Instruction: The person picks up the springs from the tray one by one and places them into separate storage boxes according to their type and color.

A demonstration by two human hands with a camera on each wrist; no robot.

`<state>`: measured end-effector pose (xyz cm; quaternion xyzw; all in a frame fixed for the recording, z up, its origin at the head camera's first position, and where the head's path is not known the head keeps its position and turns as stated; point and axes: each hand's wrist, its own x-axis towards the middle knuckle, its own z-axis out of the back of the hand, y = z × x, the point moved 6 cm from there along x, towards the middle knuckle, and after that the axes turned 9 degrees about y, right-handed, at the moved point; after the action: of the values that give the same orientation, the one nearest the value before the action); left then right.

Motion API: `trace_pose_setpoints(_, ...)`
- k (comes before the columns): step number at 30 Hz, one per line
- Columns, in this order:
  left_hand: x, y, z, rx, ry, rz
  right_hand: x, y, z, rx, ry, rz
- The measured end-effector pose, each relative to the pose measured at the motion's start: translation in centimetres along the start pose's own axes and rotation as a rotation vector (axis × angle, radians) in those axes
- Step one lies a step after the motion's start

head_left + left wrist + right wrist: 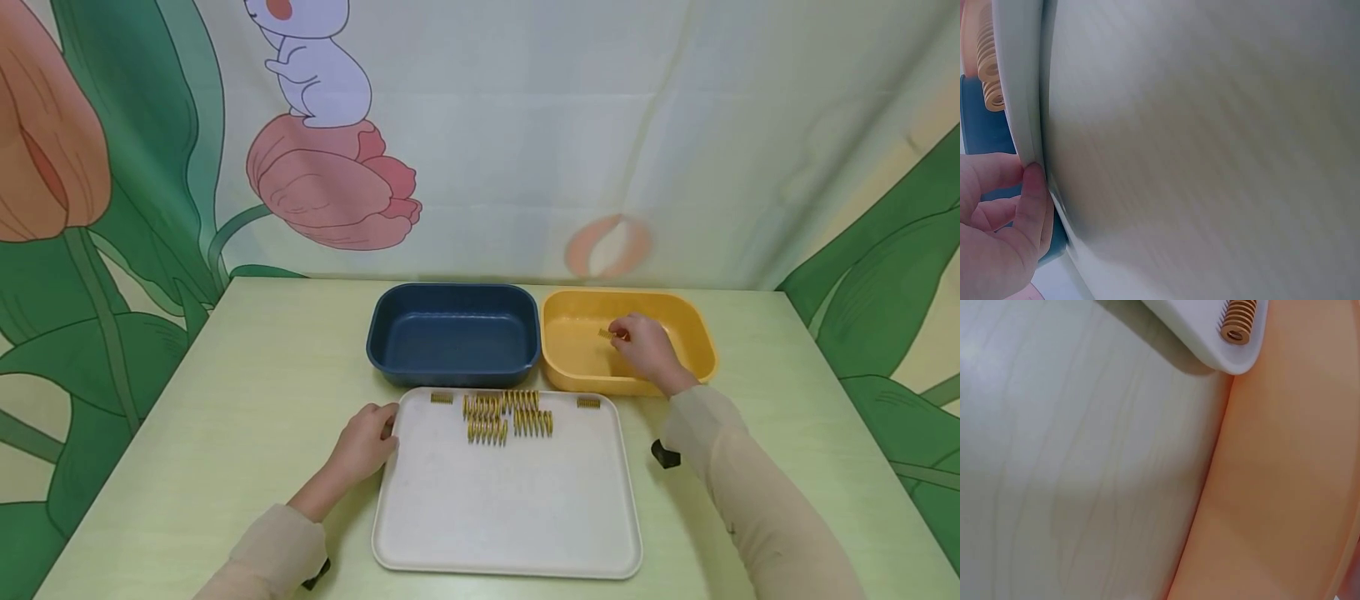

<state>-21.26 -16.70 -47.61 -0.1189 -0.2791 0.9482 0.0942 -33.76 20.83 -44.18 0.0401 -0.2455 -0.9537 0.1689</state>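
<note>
My right hand (643,343) pinches a small gold spring (604,333) between thumb and fingertips, inside or just above the yellow bin (573,382). On the left, my left hand (363,443) grips the rim of the white tray (510,517) near its far left corner; the left wrist view shows the thumb and fingers (1034,181) on that rim. Several larger gold springs (487,431) lie grouped at the tray's far side. One small spring (442,398) rests left of them, and another small spring (588,403) lies in the far right corner.
A dark blue bin (453,375) stands beside the yellow one, just behind the tray. Both bins have raised walls. The pale green table (247,417) extends to either side, and a printed curtain (510,167) hangs behind it.
</note>
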Motion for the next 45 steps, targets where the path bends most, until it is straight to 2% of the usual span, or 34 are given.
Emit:
trace_pose_setpoints(13, -0.4, 0.0, 0.0, -0.007, -0.004, -0.001, 0.2, -0.1, -0.2, 0.033, 0.044, -0.009)
trace_pose_setpoints(32, -0.1, 0.1, 0.0, 0.001, 0.002, 0.016, 0.6, -1.8, -0.3, 0.105, 0.118, -0.085)
trace_pose_setpoints(45, -0.2, 0.0, 0.1, -0.007, -0.004, 0.003, 1.2, -2.8, -1.0, 0.147, 0.156, -0.143)
